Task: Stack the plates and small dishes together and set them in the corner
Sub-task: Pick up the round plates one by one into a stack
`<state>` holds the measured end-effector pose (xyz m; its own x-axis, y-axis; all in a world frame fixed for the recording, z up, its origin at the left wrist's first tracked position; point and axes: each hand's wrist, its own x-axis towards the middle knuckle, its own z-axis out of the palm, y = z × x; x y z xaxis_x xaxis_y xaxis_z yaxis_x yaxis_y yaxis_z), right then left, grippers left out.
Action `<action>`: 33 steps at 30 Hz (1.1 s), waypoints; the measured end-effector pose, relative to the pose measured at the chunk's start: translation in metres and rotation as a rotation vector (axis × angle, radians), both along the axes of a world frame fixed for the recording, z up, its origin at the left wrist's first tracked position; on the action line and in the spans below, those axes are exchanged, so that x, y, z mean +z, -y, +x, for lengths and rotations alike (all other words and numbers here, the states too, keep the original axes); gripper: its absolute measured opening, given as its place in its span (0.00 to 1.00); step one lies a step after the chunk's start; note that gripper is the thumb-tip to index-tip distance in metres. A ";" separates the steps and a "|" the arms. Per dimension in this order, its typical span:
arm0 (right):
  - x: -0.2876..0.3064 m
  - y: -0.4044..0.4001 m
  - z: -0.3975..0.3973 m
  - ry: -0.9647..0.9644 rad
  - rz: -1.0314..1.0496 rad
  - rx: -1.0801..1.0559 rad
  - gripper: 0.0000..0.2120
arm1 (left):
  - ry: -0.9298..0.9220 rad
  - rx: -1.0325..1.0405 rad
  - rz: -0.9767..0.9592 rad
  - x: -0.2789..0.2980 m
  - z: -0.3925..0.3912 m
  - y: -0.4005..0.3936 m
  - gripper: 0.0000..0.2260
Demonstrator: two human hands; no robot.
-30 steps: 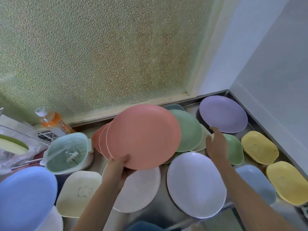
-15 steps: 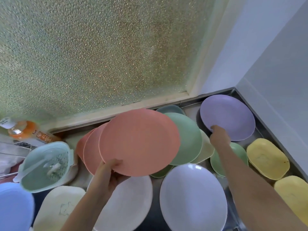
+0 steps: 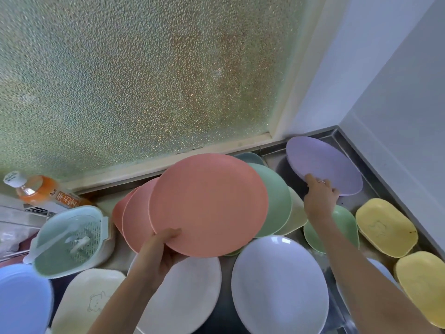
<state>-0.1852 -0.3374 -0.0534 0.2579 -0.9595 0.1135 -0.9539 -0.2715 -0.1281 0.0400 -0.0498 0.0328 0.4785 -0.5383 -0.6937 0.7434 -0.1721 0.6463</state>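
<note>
My left hand (image 3: 157,251) grips the near rim of a pink plate (image 3: 208,203) held above the counter. Two more pink plates (image 3: 137,218) lie overlapped behind it on the left. My right hand (image 3: 319,196) grips the near edge of the purple plate (image 3: 322,162), which is tilted up in the far right corner. Green plates (image 3: 277,198) fan out under the pink one. A small green dish (image 3: 344,220) lies under my right wrist. Two yellow dishes (image 3: 385,226) sit along the right wall, and two white plates (image 3: 279,283) lie near me.
A strainer bowl with a clear lid (image 3: 69,239) and an orange drink bottle (image 3: 41,191) stand at the left. A blue plate (image 3: 22,300) and a cream bear dish (image 3: 86,297) lie at the lower left. A frosted window and white walls close the steel counter's corner (image 3: 337,133).
My right hand moved from the small green dish up to the purple plate and took hold of its edge, tilting it. My left hand kept holding the pink plate.
</note>
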 end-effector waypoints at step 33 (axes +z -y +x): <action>0.076 -0.292 0.086 0.448 -0.362 1.152 0.14 | 0.171 0.251 -0.097 -0.003 0.012 -0.156 0.10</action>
<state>-0.0992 -0.0452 0.0222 0.7846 -0.1064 0.6108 -0.0401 -0.9918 -0.1213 0.0522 0.1064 0.0295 0.7100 -0.4486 -0.5429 0.6341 0.0718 0.7699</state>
